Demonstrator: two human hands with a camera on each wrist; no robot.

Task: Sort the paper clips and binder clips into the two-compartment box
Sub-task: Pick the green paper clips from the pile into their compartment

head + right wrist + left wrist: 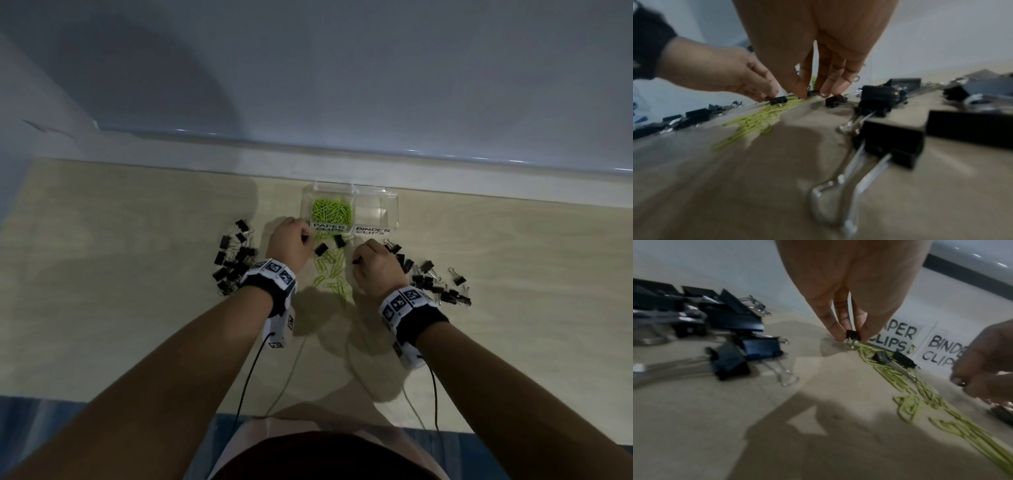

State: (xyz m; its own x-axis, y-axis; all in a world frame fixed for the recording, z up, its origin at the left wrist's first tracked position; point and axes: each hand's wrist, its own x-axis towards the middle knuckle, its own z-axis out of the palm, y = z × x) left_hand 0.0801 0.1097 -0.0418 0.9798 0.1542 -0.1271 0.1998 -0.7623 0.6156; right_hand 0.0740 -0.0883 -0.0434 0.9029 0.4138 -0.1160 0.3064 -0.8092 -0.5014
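A clear two-compartment box (387,205) stands at the table's far edge, labelled PAPER CLIPS and BINDER CLIPS. Green paper clips (331,210) fill its left compartment; the right compartment looks empty. More green paper clips (330,270) lie scattered in front of it, with two black binder clips (321,249) among them. My left hand (852,338) pinches a small black binder clip (853,334) just above the table. My right hand (809,95) has its fingertips down on the table, pinching a small black clip (810,92) that is mostly hidden.
A pile of black binder clips (233,257) lies left of my left wrist. Another pile (431,277) spreads right of my right hand. A low wall ledge (342,154) runs behind the box. Wrist-camera cables (246,380) trail over the table's near edge.
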